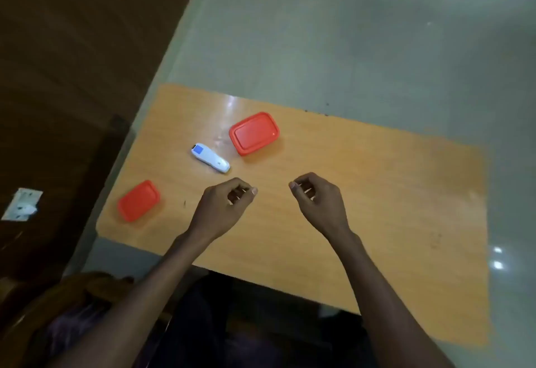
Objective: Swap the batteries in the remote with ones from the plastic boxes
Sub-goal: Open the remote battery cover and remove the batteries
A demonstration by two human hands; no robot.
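Remote (210,158) lies between two lidded red boxes (254,133); both hands (223,208) hover loosely curled, grip empty

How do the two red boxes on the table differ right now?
The far red box looks larger than the near-left red box. The far red box lies just beyond the remote; the near-left red box sits apart, by the table corner. Both are red, rounded rectangles with lids on.
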